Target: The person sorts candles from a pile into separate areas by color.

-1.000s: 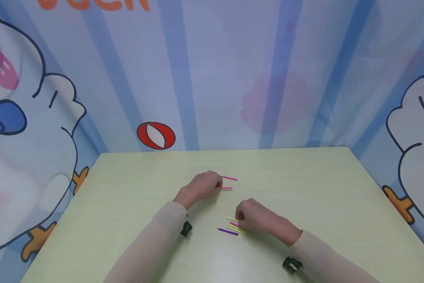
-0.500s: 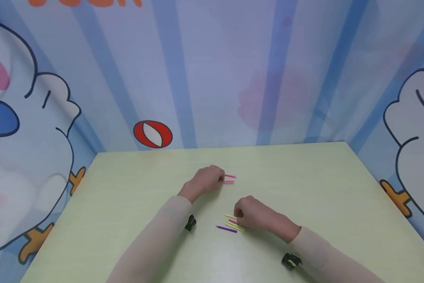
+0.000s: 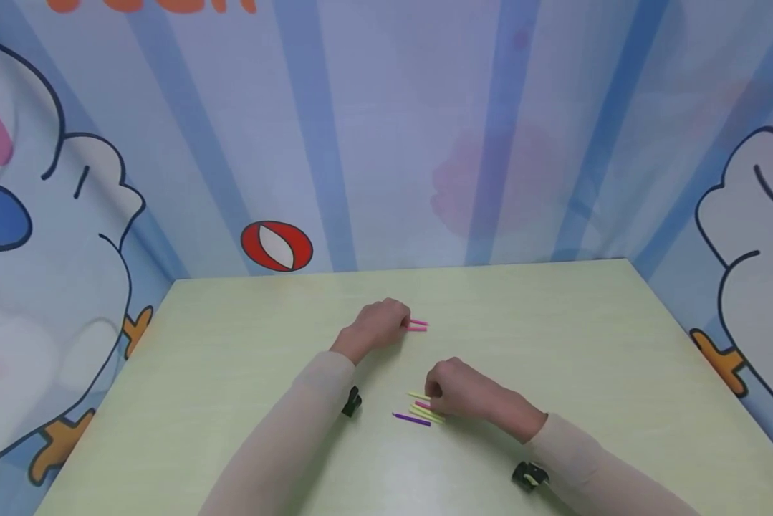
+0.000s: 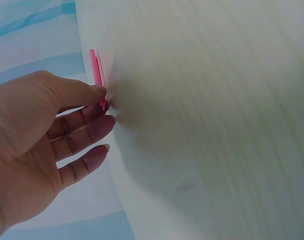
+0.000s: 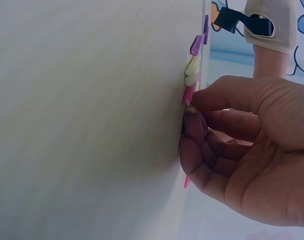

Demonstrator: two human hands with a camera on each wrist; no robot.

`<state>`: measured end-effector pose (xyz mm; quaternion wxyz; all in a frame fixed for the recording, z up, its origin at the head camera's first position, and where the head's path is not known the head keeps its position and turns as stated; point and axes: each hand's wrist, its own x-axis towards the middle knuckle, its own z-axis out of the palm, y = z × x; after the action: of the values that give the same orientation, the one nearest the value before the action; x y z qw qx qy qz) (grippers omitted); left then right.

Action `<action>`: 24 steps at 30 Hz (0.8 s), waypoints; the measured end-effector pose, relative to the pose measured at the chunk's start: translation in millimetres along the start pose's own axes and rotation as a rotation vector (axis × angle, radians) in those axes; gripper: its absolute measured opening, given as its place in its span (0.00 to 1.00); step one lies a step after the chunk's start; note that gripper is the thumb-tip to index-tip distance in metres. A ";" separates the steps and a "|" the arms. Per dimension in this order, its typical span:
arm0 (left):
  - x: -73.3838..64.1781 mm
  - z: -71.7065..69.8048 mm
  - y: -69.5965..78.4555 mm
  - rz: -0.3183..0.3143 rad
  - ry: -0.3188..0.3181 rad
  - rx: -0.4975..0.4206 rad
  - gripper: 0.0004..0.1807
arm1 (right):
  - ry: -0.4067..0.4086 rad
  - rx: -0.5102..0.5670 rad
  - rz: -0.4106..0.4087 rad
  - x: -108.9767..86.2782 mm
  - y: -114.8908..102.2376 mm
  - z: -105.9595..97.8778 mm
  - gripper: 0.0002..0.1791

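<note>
Far out over the table, my left hand (image 3: 378,326) pinches a thin pink stick (image 4: 95,62) between thumb and forefinger; its other fingers are loosely bent. In the head view, two pink sticks (image 3: 418,329) poke out close side by side beyond the fingertips. Lower and to the right, my right hand (image 3: 466,389) is down at a small group of sticks, its thumb and forefinger pinching the end of a yellow stick (image 5: 191,108). Beside those fingers lie a pink stick (image 3: 423,405), yellow sticks (image 3: 427,413) and a purple stick (image 3: 412,419). The fingers hide part of the group.
The pale yellow-green table (image 3: 263,322) ends at a printed blue-striped backdrop (image 3: 399,143) behind and at both sides. A black wrist camera (image 3: 530,476) hangs under the right sleeve, and another black camera (image 3: 352,401) under the left.
My left hand has moved a little forward and right, and the two pink sticks there now lie closer together. My right hand stays at the group of sticks. The head view has shifted slightly.
</note>
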<state>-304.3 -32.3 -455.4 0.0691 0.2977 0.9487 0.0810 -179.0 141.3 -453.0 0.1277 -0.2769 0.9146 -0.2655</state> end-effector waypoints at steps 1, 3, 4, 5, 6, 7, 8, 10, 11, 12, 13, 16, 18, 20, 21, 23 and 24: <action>0.2 0.1 0.1 0.000 -0.002 -0.003 0.07 | -0.002 -0.001 0.002 -0.1 -0.1 0.0 0.08; 0.3 0.4 0.3 -0.004 -0.003 -0.005 0.07 | -0.007 -0.007 0.001 0.0 -0.3 0.0 0.08; 0.4 0.6 0.4 -0.006 -0.002 -0.005 0.07 | -0.007 -0.010 0.001 0.3 -0.3 0.0 0.08; 0.5 0.6 0.5 -0.007 0.001 -0.006 0.08 | -0.007 -0.012 0.001 0.7 -0.4 0.0 0.08; 0.7 0.6 0.7 -0.008 0.003 -0.003 0.08 | -0.006 -0.010 0.002 0.6 -0.4 -0.1 0.08; 0.9 0.9 0.8 -0.008 0.006 0.000 0.08 | -0.005 -0.009 0.004 0.6 -0.4 -0.1 0.08; 1.0 1.1 1.0 -0.007 0.006 0.004 0.08 | -0.007 -0.007 0.009 0.4 -0.4 -0.1 0.08; 1.1 1.5 1.6 -0.006 0.007 0.009 0.08 | -0.009 -0.001 0.019 0.0 -0.7 -0.3 0.07; 1.3 1.8 2.0 -0.005 0.006 0.014 0.07 | -0.010 0.003 0.022 -0.2 -0.6 -0.2 0.07; 1.4 2.2 2.3 -0.006 0.006 0.019 0.07 | -0.012 0.005 0.024 -0.5 -0.8 -0.1 0.07; 1.5 2.7 2.6 -0.006 0.005 0.023 0.07 | -0.013 0.005 0.022 -0.7 -0.9 0.0 0.07; 1.9 3.6 3.2 -0.005 0.011 0.043 0.06 | -0.009 0.006 0.010 -1.2 -1.2 0.1 0.07; 2.5 3.8 3.4 -0.003 0.016 0.050 0.06 | -0.004 0.007 0.002 -1.6 -1.5 -0.2 0.08; 3.1 3.8 3.3 -0.002 0.022 0.059 0.05 | 0.000 0.005 0.000 -1.6 -1.7 -0.9 0.08; 3.5 3.5 3.2 -0.004 0.025 0.058 0.05 | 0.002 0.004 0.002 -1.4 -1.9 -1.3 0.08; 3.6 4.7 3.0 -0.007 0.027 0.060 0.06 | 0.002 0.003 0.009 -1.5 -2.0 -0.7 0.08; 3.7 5.3 2.9 -0.008 0.028 0.060 0.06 | 0.000 0.001 0.013 -1.5 -2.1 -0.7 0.08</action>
<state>-304.7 -27.2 -460.3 0.0470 0.2945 0.9528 0.0562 -177.1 141.0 -451.1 0.1295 -0.2710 0.9163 -0.2651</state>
